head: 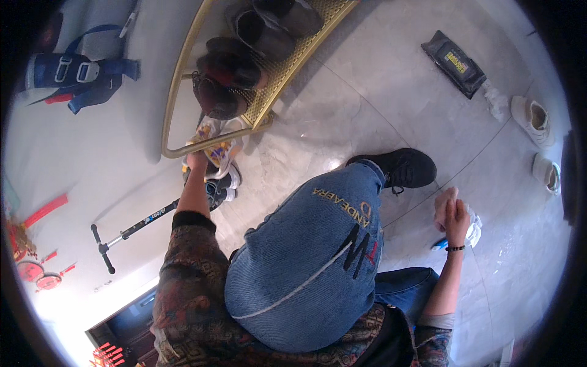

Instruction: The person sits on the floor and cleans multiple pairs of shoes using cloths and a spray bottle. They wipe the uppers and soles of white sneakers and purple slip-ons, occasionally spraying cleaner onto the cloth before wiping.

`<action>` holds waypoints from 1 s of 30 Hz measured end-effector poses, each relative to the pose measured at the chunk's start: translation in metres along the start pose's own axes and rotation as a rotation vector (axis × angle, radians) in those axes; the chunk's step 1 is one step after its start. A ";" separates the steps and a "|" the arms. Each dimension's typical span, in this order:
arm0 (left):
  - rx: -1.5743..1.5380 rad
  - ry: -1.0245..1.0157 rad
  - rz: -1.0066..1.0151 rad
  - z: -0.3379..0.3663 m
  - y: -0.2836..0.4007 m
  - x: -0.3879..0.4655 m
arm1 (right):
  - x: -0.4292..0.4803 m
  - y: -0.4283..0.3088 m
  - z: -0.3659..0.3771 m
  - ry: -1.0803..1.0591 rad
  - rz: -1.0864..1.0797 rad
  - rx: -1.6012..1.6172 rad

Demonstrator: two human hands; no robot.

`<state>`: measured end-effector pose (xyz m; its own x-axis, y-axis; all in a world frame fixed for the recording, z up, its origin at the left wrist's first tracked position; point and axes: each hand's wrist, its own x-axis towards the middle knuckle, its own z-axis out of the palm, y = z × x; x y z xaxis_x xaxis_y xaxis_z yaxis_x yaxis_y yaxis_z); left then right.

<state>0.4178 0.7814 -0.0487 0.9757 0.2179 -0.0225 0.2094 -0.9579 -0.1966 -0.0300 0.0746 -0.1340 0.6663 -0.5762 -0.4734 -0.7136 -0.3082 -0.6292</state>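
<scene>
My left hand (197, 159) reaches to the lower end of a gold metal shoe rack (293, 73). It touches a white plastic bag with yellow and purple print (219, 149); the rack's tube and the bag partly hide the fingers, so their grip cannot be made out. Low over the tiled floor, my right hand (457, 222) is closed on a crumpled pinkish cloth (442, 208). Beside that hand lie a white crumpled plastic piece (474, 231) and a blue-and-white object (439, 244), partly hidden.
Dark shoes (224, 96) fill the rack's tier; sneakers (224, 188) stand below. A kick scooter (142, 225) leans leftward. A black wipes pack (454, 64), crumpled tissue (496, 102) and white shoes (532, 121) lie right. Blue straps (82, 73) hang by the wall.
</scene>
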 end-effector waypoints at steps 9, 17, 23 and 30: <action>0.218 -0.088 0.402 0.047 0.066 0.078 | -0.001 0.008 0.008 -0.009 0.015 0.011; -0.502 -0.035 0.252 0.082 0.032 0.067 | -0.007 0.005 0.000 -0.006 0.124 0.107; -0.809 -0.550 -0.090 0.045 0.073 -0.091 | -0.010 -0.023 -0.018 0.101 0.045 0.116; -0.508 -0.978 0.180 0.035 0.135 -0.188 | -0.014 -0.042 -0.045 0.078 0.026 0.241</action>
<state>0.2606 0.6172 -0.1049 0.5704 -0.0929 -0.8161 0.2899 -0.9069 0.3058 -0.0190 0.0619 -0.0736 0.6230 -0.6411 -0.4482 -0.6516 -0.1083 -0.7508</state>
